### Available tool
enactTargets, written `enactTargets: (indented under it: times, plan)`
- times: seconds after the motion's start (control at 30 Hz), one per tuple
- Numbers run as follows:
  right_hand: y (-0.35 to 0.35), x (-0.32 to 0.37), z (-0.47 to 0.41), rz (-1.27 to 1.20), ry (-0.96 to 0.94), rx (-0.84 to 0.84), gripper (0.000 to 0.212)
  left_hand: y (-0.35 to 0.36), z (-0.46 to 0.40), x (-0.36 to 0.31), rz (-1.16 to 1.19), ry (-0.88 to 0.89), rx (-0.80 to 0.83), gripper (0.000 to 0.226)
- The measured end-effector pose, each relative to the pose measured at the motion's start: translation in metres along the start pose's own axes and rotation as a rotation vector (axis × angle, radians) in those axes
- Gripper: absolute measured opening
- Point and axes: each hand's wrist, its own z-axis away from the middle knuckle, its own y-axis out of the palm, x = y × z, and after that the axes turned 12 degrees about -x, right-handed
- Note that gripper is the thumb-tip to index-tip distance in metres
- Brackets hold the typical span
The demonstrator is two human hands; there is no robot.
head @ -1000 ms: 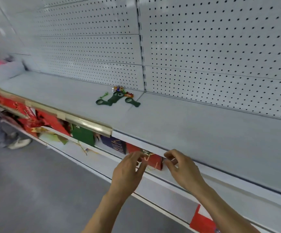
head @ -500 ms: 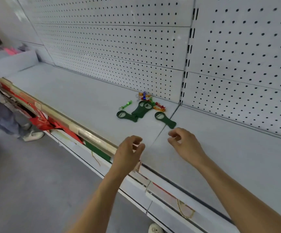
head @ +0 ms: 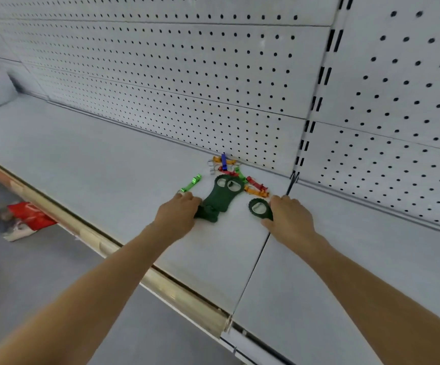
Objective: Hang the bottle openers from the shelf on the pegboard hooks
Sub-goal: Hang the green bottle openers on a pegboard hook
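left hand: my fingers curl onto dark green opener, its end hidden, grip unclear
right hand: fingertips hidden beside ring opener, closure unclear
openers: on shelf, against pegboard

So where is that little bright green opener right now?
The bright green opener lies on the shelf, just beyond the left hand and left of the dark green openers, near the pegboard.

Pegboard: pale grey-white w/ regular rows of black dots. Shelf plain light grey, front edge strip beige-gold. Big bottle openers dark green. Small keyring openers: bright green, blue, red, orange. Red item on grey floor.
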Motion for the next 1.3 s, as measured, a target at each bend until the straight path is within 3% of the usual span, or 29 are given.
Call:
enactTargets:
  times: [0.1,0.27,0.47,0.67,0.8,0.93,1.07,1.3]
  plan:
    - [-0.002,0.009,0.003,0.139,-0.091,-0.035,0.019,-0.003,0.003,-0.008,-0.199,0.121,-0.038,0.029]
    - [-0.004,0.002,0.024,0.169,-0.114,-0.049,0.019,0.003,0.021,-0.006,-0.161,0.109,-0.164,0.027]
    - [-0.018,-0.018,0.095,-0.166,0.097,-0.060,0.017,0.008,0.068,-0.011,0.303,-0.108,-0.209,0.018]
    - [-0.050,-0.023,0.198,-0.565,0.288,-0.137,0.019,-0.019,0.145,-0.076,0.711,-0.096,-0.166,0.005]
    - [-0.079,-0.028,0.270,-0.752,0.410,-0.231,0.019,-0.036,0.198,-0.127,0.960,-0.096,-0.054,0.003]
    - [-0.106,-0.047,0.339,-0.872,0.534,-0.375,0.017,-0.055,0.244,-0.183,1.048,0.024,0.041,0.003]
    - [-0.126,-0.078,0.401,-0.889,0.638,-0.498,0.001,-0.069,0.281,-0.242,1.043,0.193,0.011,0.002]
    - [-0.171,-0.152,0.511,-0.879,0.678,-0.586,0.003,-0.089,0.344,-0.358,1.066,0.378,-0.021,0.007]
